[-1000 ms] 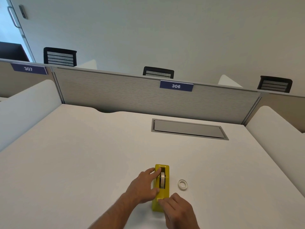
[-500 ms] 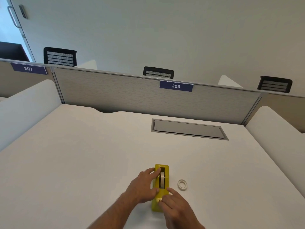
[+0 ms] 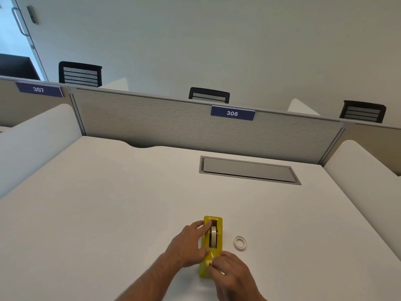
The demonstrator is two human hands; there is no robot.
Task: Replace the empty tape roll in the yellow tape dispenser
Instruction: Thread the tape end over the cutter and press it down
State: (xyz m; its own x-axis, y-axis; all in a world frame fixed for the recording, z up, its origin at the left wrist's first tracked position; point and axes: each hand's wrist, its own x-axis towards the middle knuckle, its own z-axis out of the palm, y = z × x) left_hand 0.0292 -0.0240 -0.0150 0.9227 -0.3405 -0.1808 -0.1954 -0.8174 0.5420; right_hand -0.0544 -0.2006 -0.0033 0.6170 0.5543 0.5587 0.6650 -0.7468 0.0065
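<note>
The yellow tape dispenser (image 3: 218, 240) lies lengthwise on the white desk (image 3: 108, 203), near its front edge. A tape roll (image 3: 213, 233) sits upright in its slot. My left hand (image 3: 188, 244) grips the dispenser's left side, with fingers on the far end and near the middle. My right hand (image 3: 230, 272) rests on the near end by the cutter, fingertips pinched there; what they pinch is too small to tell. A white empty roll core (image 3: 240, 242) lies flat on the desk just right of the dispenser.
A grey cable hatch (image 3: 249, 170) is set into the desk further back. A grey partition (image 3: 173, 124) with the label 306 closes the far edge. White side dividers (image 3: 32, 144) flank the desk on both sides.
My right hand's fingers have shifted slightly on the near end of the dispenser. My left hand and the dispenser have stayed in place.
</note>
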